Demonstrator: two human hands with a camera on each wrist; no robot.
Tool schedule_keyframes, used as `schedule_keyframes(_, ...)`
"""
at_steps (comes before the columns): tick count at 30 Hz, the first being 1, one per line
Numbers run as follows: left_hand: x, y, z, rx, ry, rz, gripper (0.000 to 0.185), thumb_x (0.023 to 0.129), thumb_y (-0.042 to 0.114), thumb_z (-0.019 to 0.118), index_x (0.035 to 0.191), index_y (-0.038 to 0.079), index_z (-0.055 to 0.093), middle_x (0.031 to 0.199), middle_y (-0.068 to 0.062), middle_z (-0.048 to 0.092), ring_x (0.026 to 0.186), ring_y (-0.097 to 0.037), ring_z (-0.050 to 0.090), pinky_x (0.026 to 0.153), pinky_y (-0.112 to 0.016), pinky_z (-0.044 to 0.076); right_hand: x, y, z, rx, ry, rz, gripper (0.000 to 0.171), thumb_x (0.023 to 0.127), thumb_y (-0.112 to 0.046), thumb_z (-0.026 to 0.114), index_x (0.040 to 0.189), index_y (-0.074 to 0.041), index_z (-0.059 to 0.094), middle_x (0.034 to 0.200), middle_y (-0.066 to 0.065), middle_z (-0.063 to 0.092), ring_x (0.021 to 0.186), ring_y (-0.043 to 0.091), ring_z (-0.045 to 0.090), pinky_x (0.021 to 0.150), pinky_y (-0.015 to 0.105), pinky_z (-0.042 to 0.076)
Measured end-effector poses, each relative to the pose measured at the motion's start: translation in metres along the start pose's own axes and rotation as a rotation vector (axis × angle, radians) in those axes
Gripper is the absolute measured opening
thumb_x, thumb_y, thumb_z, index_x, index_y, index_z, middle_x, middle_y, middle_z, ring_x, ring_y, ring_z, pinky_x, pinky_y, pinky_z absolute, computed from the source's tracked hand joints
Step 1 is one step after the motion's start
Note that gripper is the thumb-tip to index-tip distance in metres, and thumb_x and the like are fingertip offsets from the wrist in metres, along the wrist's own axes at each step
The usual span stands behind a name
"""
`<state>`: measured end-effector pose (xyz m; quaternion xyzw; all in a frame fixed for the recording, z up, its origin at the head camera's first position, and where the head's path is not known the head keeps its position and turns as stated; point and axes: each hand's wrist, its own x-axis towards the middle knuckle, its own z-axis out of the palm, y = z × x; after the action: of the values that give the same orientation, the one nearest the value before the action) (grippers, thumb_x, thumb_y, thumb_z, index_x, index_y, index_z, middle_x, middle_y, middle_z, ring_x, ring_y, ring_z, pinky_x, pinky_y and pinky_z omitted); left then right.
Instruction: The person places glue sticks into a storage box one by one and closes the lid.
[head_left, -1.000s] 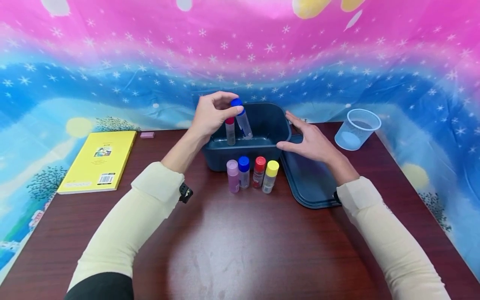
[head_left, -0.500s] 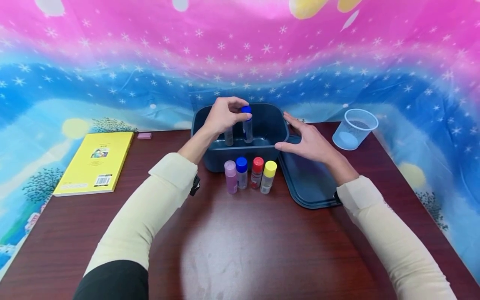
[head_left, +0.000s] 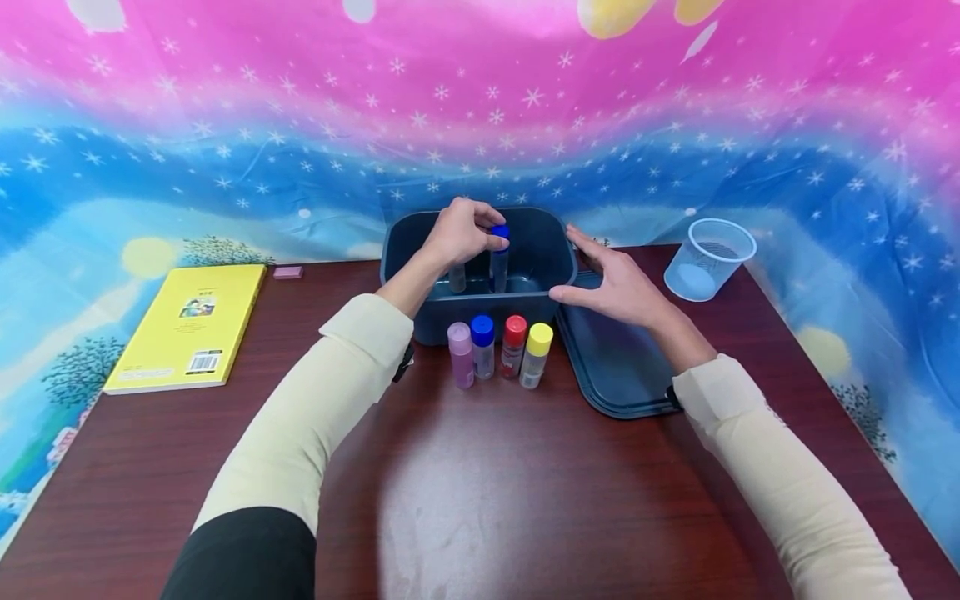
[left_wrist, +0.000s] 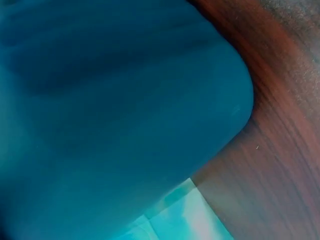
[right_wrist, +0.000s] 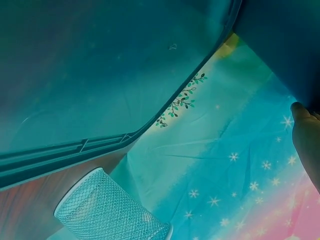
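Note:
My left hand [head_left: 459, 233] pinches the blue cap of a clear glue stick [head_left: 498, 271], upright inside the dark blue plastic bin [head_left: 435, 321]. Beside it in the bin stands another glue stick [head_left: 457, 278], its cap hidden behind my hand. With thumb and fingers spread, my right hand [head_left: 618, 286] rests at the bin's right end; a fingertip [right_wrist: 302, 117] touches the bin in the right wrist view. Before the bin stand a purple glue stick [head_left: 462, 357], a blue-capped one [head_left: 483, 348], a red-capped one [head_left: 513, 348] and a yellow-capped one [head_left: 536, 357]. The left wrist view shows mostly the bin's wall [left_wrist: 150, 110].
The bin's dark lid [head_left: 622, 367] lies on the table right of the bin, under my right forearm. A light blue mesh pen cup [head_left: 705, 262] stands at the back right. On the left are a yellow book [head_left: 191, 329] and a pink eraser [head_left: 288, 272]. A patterned cloth [head_left: 480, 108] hangs behind.
My left hand has moved right and down, lowering the blue-capped glue stick into the bin and bringing it from tilted to upright. The right hand keeps its place at the bin.

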<state>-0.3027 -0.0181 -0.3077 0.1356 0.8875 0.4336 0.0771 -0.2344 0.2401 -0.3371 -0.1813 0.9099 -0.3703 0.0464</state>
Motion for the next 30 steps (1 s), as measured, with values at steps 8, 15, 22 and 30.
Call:
schedule_keyframes(8, 0.006, 0.006, 0.003, 0.051, 0.001, 0.006, 0.036, 0.094, 0.018, 0.076, 0.128, 0.009, 0.069, 0.127, -0.007, 0.066, 0.118, -0.022, 0.060, 0.101, -0.036, 0.050, 0.001, 0.000, 0.002, 0.023, 0.012, -0.026, 0.096, 0.091, -0.049, 0.074, 0.164, -0.021, 0.019, 0.168, 0.001, 0.019, 0.149, 0.031, 0.030, 0.116, 0.055, 0.032)
schedule_keyframes(15, 0.002, 0.008, 0.001, 0.041, 0.023, 0.012, 0.037, 0.094, 0.018, 0.076, 0.128, 0.008, 0.069, 0.125, -0.007, 0.067, 0.117, -0.021, 0.061, 0.100, -0.035, 0.051, 0.001, 0.002, 0.003, 0.031, 0.017, -0.036, 0.095, 0.091, -0.048, 0.074, 0.163, -0.020, 0.019, 0.168, 0.000, 0.019, 0.149, 0.030, 0.030, 0.117, 0.054, 0.031)
schedule_keyframes(22, 0.000, 0.007, -0.003, 0.023, 0.061, 0.034, 0.038, 0.094, 0.017, 0.075, 0.130, 0.005, 0.067, 0.122, -0.007, 0.069, 0.115, -0.019, 0.063, 0.099, -0.031, 0.051, 0.000, 0.002, 0.003, 0.030, 0.019, -0.025, 0.094, 0.091, -0.048, 0.073, 0.163, -0.021, 0.019, 0.168, 0.001, 0.020, 0.149, 0.030, 0.031, 0.117, 0.053, 0.031)
schedule_keyframes(30, -0.018, 0.016, -0.014, -0.015, 0.050, 0.053, 0.041, 0.095, 0.021, 0.075, 0.132, 0.007, 0.066, 0.125, -0.006, 0.068, 0.115, -0.017, 0.063, 0.099, -0.030, 0.051, -0.001, 0.004, 0.005, 0.058, 0.033, -0.019, 0.094, 0.091, -0.047, 0.074, 0.163, -0.021, 0.020, 0.167, 0.003, 0.020, 0.149, 0.032, 0.030, 0.117, 0.056, 0.030)
